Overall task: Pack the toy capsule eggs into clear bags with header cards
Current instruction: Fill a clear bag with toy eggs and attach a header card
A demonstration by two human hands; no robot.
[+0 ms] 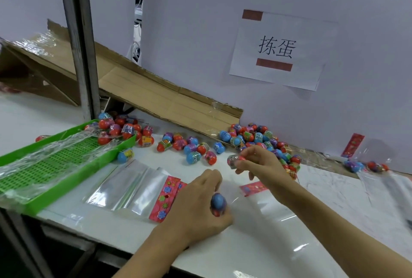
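My left hand [200, 201] curls round a blue and red capsule egg [218, 203] just above the white table. My right hand [258, 162] pinches another capsule egg [233, 160] at its fingertips, beside a heap of loose eggs [256, 138] against the back wall. More loose eggs [191, 147] lie scattered mid-table. A clear bag with a red header card [254, 188] lies flat under my right wrist. A stack of empty clear bags with red flowered header cards [166, 197] lies to the left of my left hand.
A green perforated tray [44, 166] draped with clear film stands at the left, with red eggs [121, 129] piled at its far end. A flattened cardboard sheet [156, 97] leans along the wall behind a metal post [82, 54]. A packed bag [365, 165] lies at far right.
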